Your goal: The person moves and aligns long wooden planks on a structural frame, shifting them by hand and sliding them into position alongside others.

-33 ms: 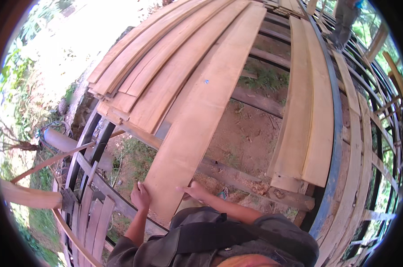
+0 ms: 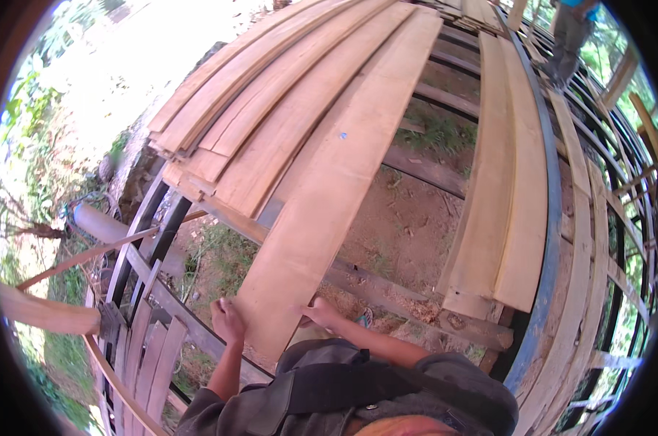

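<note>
A raised floor frame of dark metal rails (image 2: 551, 218) and weathered wooden joists (image 2: 423, 171) fills the view, bent into curves by the lens. Bare reddish earth (image 2: 409, 225) and patches of grass show through its open bays.

Across the left part of the frame lies a stack of planks (image 2: 256, 94). They are pale, rough-sawn, long and flat, overlapping one another with uneven sawn ends. At the right, a pair of planks (image 2: 503, 182) of the same fresh timber lies side by side along the blue-tinged rail.

Between the two groups runs the long plank (image 2: 329, 189), the widest single board. It is smooth-faced and tan with faint grain, and it rests on the joists and slants toward the person. Compared with the picture taken at the same instant, nothing shows as shifted. The board lies on the same line and both hands sit at the same places, so it is being held steady rather than slid.

Grey, dry slats (image 2: 151, 356) fan out at the lower left. Far off at the top right, another person (image 2: 565, 36) stands on the frame.

The left hand (image 2: 227, 320) clasps the near end's left edge, its fingers bent over the wood. The right hand (image 2: 322, 312) holds the right edge, its fingers partly spread along it. How far they reach underneath cannot be seen.
</note>
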Action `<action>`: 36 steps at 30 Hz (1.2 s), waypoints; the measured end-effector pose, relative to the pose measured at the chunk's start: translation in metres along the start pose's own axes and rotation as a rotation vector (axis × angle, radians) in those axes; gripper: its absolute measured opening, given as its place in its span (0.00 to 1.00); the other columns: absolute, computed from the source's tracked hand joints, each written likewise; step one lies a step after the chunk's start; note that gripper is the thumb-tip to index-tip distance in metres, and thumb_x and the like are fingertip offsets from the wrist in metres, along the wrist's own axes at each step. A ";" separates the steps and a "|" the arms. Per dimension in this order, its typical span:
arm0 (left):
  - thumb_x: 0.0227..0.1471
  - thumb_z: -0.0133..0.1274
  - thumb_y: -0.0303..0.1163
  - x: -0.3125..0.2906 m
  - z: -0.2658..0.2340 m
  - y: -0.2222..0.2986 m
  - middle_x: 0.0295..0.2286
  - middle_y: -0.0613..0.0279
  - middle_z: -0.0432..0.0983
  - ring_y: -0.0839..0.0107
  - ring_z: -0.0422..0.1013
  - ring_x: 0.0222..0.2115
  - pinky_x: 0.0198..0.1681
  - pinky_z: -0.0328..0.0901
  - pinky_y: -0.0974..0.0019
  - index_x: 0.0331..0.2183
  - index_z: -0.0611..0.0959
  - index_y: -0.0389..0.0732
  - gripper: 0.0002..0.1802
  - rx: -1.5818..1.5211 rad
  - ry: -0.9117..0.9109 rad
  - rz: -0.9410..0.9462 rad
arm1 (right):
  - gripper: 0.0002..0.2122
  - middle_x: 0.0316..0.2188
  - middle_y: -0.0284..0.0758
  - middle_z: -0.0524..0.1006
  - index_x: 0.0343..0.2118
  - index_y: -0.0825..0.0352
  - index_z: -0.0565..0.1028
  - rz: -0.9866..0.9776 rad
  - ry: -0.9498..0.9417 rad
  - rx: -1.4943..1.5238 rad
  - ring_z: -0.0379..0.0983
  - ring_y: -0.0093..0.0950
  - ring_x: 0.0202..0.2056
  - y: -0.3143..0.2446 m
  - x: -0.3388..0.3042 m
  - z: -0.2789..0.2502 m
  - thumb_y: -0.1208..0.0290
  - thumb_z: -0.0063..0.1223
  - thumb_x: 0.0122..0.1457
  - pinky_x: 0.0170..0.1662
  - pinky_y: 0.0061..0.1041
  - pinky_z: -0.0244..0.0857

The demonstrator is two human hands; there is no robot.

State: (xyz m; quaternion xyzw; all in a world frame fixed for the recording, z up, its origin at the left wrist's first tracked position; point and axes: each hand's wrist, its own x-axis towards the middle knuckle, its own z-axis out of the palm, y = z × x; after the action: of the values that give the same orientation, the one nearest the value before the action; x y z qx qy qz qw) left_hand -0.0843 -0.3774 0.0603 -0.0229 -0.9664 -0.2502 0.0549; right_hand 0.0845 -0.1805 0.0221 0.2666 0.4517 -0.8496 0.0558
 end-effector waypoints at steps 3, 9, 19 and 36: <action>0.65 0.39 0.53 -0.020 -0.003 -0.037 0.41 0.54 0.77 0.60 0.73 0.40 0.46 0.67 0.56 0.48 0.76 0.37 0.28 -0.617 -0.025 -0.495 | 0.25 0.42 0.41 0.77 0.54 0.67 0.66 -0.028 0.077 0.114 0.80 0.34 0.37 0.005 -0.003 -0.003 0.58 0.58 0.60 0.41 0.36 0.77; 0.61 0.43 0.60 -0.056 -0.010 0.000 0.45 0.54 0.76 0.62 0.75 0.43 0.48 0.70 0.54 0.52 0.75 0.37 0.35 -1.261 -0.244 -0.902 | 0.23 0.42 0.37 0.76 0.53 0.64 0.65 -0.106 0.205 0.262 0.77 0.32 0.42 -0.042 -0.002 -0.031 0.54 0.54 0.62 0.43 0.38 0.76; 0.63 0.45 0.55 0.057 -0.081 0.006 0.45 0.51 0.77 0.58 0.76 0.42 0.47 0.71 0.53 0.50 0.76 0.32 0.33 -1.278 -0.285 -0.732 | 0.22 0.45 0.37 0.76 0.53 0.66 0.66 -0.150 0.237 0.209 0.77 0.31 0.43 -0.124 0.059 0.055 0.61 0.58 0.61 0.43 0.36 0.76; 0.64 0.41 0.56 0.175 0.007 -0.091 0.38 0.51 0.78 0.65 0.70 0.37 0.45 0.65 0.62 0.43 0.79 0.24 0.37 -0.705 0.003 -0.663 | 0.19 0.45 0.41 0.78 0.51 0.72 0.70 -0.002 0.110 0.171 0.78 0.32 0.44 -0.035 0.167 0.161 0.68 0.59 0.61 0.48 0.33 0.75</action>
State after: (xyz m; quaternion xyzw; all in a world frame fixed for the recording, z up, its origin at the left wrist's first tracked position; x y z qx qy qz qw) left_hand -0.2655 -0.4502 0.0315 0.2694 -0.7780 -0.5664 -0.0377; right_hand -0.1343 -0.2638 0.0363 0.3161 0.3801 -0.8692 0.0073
